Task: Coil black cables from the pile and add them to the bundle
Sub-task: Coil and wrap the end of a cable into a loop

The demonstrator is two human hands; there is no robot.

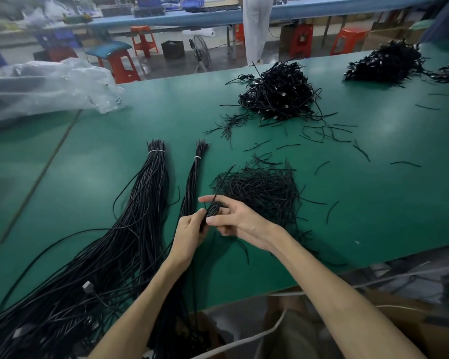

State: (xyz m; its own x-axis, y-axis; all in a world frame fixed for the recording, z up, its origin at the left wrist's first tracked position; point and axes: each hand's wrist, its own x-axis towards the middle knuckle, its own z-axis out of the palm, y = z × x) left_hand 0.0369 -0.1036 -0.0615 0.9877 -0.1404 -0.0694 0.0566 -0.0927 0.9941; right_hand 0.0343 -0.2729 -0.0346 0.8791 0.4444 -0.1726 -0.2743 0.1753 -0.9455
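A small coil of black cable [212,209] is held between my two hands above the green table [347,216]. My left hand [189,233] grips the coil's lower part. My right hand [233,216] pinches the coil with thumb and fingers, other fingers spread; one cable end sticks up from it toward the far side. A thick tied bundle of long black cables [151,193] lies to the left, a thin tied bundle [193,182] beside it. A pile of short black ties [262,193] lies just behind my right hand. A heap of coiled cables [278,94] sits farther back.
A clear plastic bag [44,86] lies at the far left of the table. Another black cable heap [386,63] sits at the far right. Loose short ties are scattered across the middle. Orange stools, a fan and a standing person are beyond the table.
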